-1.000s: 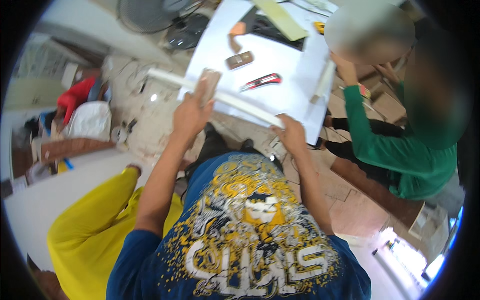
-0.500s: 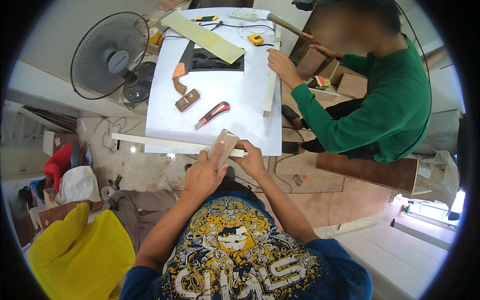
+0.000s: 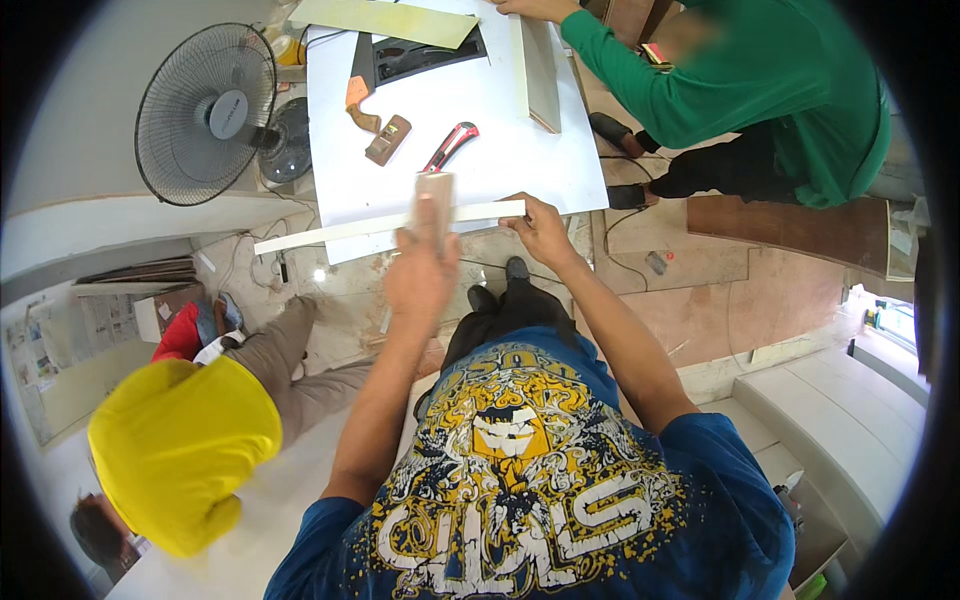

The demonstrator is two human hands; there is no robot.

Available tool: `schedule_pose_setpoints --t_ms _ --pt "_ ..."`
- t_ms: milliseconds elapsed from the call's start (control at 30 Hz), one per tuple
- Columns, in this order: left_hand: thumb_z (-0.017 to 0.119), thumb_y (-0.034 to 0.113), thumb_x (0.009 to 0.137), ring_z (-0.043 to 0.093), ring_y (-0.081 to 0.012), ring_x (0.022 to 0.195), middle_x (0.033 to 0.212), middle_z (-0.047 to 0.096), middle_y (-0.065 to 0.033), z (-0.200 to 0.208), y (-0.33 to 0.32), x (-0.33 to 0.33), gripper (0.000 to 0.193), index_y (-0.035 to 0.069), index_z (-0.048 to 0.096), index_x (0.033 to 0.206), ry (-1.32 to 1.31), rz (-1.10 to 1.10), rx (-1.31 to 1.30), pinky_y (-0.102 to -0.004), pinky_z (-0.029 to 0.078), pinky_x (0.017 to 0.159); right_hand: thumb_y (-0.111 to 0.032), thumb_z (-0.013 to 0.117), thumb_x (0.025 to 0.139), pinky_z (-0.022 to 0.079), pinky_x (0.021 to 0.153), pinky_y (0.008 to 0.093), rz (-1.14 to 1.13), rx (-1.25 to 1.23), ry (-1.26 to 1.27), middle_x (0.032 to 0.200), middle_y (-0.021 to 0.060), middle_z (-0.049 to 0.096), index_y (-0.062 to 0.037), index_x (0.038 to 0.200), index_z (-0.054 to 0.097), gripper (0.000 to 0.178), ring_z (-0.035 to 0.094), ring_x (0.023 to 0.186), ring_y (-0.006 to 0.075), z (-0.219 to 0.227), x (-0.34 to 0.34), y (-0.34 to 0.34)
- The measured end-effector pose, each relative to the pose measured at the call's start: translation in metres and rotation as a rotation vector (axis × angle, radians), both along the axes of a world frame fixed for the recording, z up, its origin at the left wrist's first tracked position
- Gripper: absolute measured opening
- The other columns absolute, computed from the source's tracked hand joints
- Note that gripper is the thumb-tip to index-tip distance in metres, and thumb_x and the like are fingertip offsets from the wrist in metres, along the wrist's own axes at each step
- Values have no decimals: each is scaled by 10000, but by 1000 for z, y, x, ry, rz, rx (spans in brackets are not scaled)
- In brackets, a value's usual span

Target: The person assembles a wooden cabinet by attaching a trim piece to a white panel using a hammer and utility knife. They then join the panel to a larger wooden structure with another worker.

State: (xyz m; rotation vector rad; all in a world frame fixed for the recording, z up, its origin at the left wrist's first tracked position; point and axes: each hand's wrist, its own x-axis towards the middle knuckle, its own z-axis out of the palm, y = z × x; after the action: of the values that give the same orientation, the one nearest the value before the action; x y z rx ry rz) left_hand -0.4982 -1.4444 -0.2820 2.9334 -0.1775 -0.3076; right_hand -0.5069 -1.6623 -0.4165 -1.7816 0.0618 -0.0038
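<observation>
white strip (image 3: 340,232) and brown block (image 3: 435,188), centre of the frame.
left hand (image 3: 420,268) grips the block, fingers closed; right hand (image 3: 541,236) pinches the strip's right end.

Strip (image 3: 340,232) plain white. Wooden block (image 3: 434,192) tan. Tabletop (image 3: 490,180) white. Wooden hand plane (image 3: 388,140) mid-brown. Utility knife (image 3: 453,145) red and black. Handsaw (image 3: 358,93): dark blade, orange-and-brown handle. Flat board (image 3: 385,19) pale yellow-green. Pedestal fan (image 3: 228,115) black, grey hub. T-shirt (image 3: 510,470) navy with dense yellow-and-white print, swirls plus lettering. Wearer's shoes (image 3: 517,268) black. Co-worker's sweater (image 3: 660,100) solid green; other person's shirt (image 3: 185,440) solid yellow, trousers (image 3: 270,345) grey-brown. Long wooden panel (image 3: 785,230) dark reddish-brown.
</observation>
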Motion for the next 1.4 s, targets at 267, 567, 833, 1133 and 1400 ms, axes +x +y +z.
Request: schedule_pose_setpoints --t_ms 267,567,833,1133,1400 --pt "644 396 1030 712 -472 766 1082 572 -279 11 -76 -31 770 233 300 1699 49 -137 -197 -566 589 662 -17 698 951 569 859 405 2 3 97 1034 208 747 -5 1241 678 290 710 921 372 -2 0 -9" --pt "624 449 1036 712 -485 825 1144 581 -286 -6 -56 -29 801 204 266 1710 -112 251 13 -568 590 696 -74 760 919 526 767 462 54 -67 -120 950 203 698 -24 1148 686 246 673 849 410 9 6 -4" --pt "661 453 1012 711 -503 832 1113 609 -294 -3 -103 -46 765 317 332 1690 -87 166 -134 -572 582 718 17 714 848 545 751 480 85 -149 -184 913 178 680 -50 1200 703 359 674 844 420 4 3 -18" --pt "669 403 1035 708 -468 920 1073 665 -249 -33 -71 -43 781 148 332 1691 -229 315 -176 -523 579 780 -30 664 918 560 810 484 99 -127 -235 1007 194 719 -61 1196 711 284 702 936 411 -5 4 -17" --pt "445 613 1102 608 -215 691 1077 597 -144 -1 -35 -65 625 88 494 1438 646 445 -2227 -340 558 535 -158 745 939 567 841 455 201 -211 21 1004 139 730 -92 1216 709 287 721 963 358 26 14 -25"
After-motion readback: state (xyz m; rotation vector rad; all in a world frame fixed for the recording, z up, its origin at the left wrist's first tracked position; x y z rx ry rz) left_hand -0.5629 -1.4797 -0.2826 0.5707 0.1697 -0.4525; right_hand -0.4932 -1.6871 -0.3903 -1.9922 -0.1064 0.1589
